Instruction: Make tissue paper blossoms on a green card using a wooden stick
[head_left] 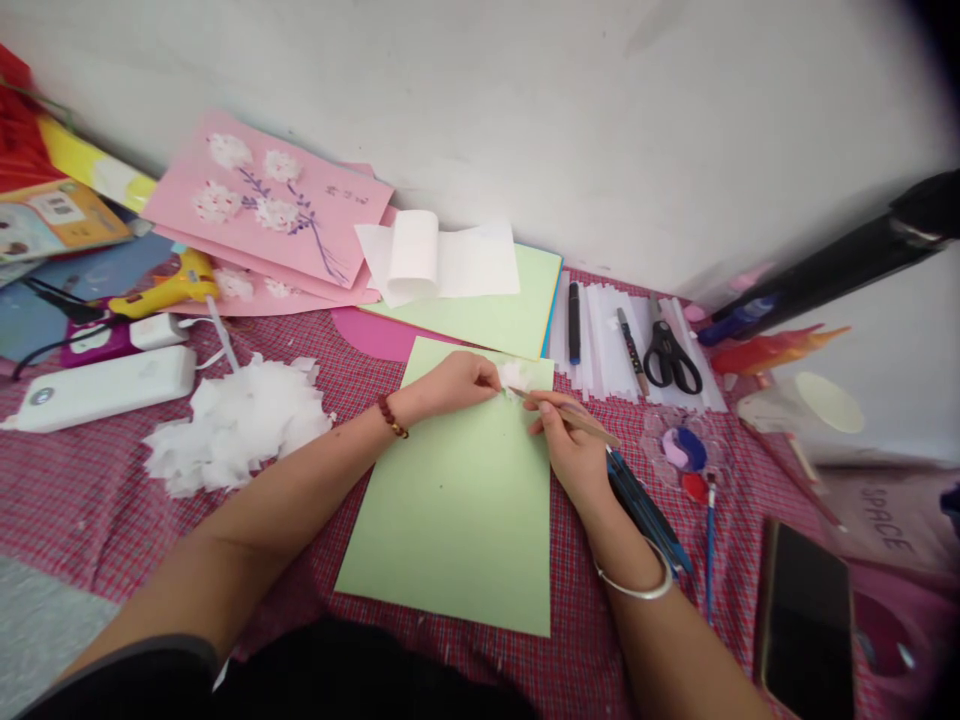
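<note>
A light green paper sheet (457, 510) lies on the red checked cloth in front of me. Near its top edge sits a small white tissue flower (519, 374). My left hand (454, 383), with a bead bracelet at the wrist, pinches the flower's left side with closed fingers. My right hand (568, 440), wearing a silver bangle, grips a thin wooden stick (581, 420) whose tip touches the flower.
A heap of white tissue (236, 425) lies to the left. Pink cards with tissue flowers (270, 200) and a yellow glue gun (169, 290) sit at the back left. Scissors (670, 350), markers, a paint palette (682, 450), brushes and a phone (806, 610) are on the right.
</note>
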